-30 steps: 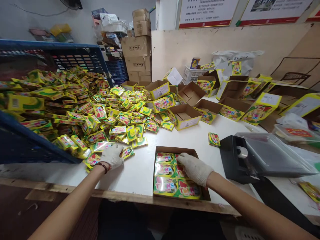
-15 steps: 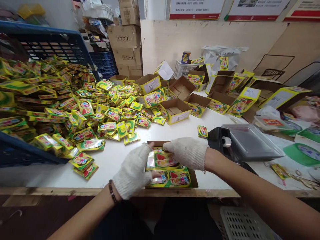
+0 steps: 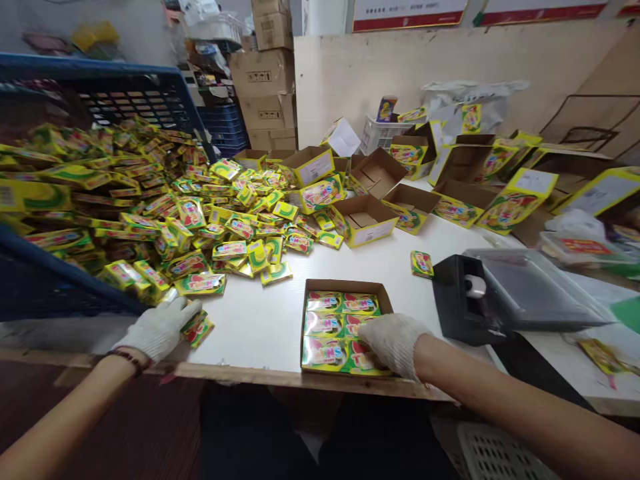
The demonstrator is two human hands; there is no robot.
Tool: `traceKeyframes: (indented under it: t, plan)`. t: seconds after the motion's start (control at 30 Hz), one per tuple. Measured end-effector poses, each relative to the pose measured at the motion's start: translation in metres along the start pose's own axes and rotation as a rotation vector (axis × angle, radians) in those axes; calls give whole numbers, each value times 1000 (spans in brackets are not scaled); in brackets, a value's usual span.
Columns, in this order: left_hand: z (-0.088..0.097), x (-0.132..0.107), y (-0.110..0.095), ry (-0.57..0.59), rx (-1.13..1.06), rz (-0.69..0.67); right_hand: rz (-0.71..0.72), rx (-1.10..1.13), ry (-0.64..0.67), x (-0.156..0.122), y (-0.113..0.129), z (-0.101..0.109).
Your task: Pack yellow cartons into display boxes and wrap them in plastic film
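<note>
"Where's the left hand (image 3: 159, 328)?"

"Near the front edge of the desk (image 3: 260, 327), toward its left corner, gloved, fingers on a couple of small packs (image 3: 200, 331). Whether that grip has clenched on them I can't tell; the glove hides the contact."

"And the right hand (image 3: 395, 341)?"

"Gloved too, over the right wall of the open-topped carton (image 3: 345, 286), fingertips against the packs inside (image 3: 324, 325). I can't tell whether its grip grasps one or merely rests there."

"Where does that carton sit?"

"Flat on the desk, along the front edge, near the middle. Its packs lie face up in two columns of three."

"What's around it?"

"A heap of packs (image 3: 240, 227) covers the desk's left side, in and before the blue crate (image 3: 60, 277). A single pack (image 3: 421, 264) lies past the carton's far right corner, beside the black tape dispenser (image 3: 455, 300). More cartons (image 3: 370, 233) stand toward the back edge."
</note>
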State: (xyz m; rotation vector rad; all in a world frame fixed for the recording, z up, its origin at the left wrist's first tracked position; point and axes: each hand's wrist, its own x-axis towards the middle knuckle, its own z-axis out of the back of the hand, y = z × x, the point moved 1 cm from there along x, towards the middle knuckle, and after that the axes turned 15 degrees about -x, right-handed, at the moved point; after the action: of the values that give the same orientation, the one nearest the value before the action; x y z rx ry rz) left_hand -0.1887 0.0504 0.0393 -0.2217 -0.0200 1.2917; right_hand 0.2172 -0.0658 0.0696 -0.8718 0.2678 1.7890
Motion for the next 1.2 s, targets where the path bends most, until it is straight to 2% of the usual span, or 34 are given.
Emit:
traceKeyframes:
  t: [0.13,0.2,0.27,0.37,0.47,0.53,0.6,0.67,0.8,0.87,0.93,1.0,1.07,1.2]
  plan:
    - [8,6,-28,75,77,-73,-19,-34,-70,3,3,-7]
    - [10,4,-45,73,34,-76,-19,-21,-64,0,0,-4]
    - [10,-1,-69,32,-100,-102,-24,37,-94,-3,-4,2]
    - [10,-12,-119,-121,-371,-250,-23,250,-322,-8,-3,19]
    - [11,-18,-180,-232,-379,-491,33,602,-591,-9,4,40]
    - [11,-17,-213,-244,-339,-568,68,741,-671,-8,4,50]
    - [9,-9,-230,-206,-378,-571,53,739,-690,-9,-6,53]
    - [3,5,-228,-150,-438,-506,-11,664,-662,-12,-24,48]
    - [-20,41,-186,-59,-378,-170,-165,516,-461,-17,-57,18]
    - [-30,55,-166,-64,-329,-40,-201,492,-387,-14,-61,1]
    - [-37,65,-155,-99,-296,42,-184,447,-386,-7,-58,-10]
    - [-42,74,-153,-135,-275,76,-151,301,-432,0,-50,-16]
    - [-45,83,-158,-151,-268,39,-117,105,-457,6,-41,-17]
    - [-48,100,-169,-111,-308,-72,-58,-117,-389,9,-27,-12]
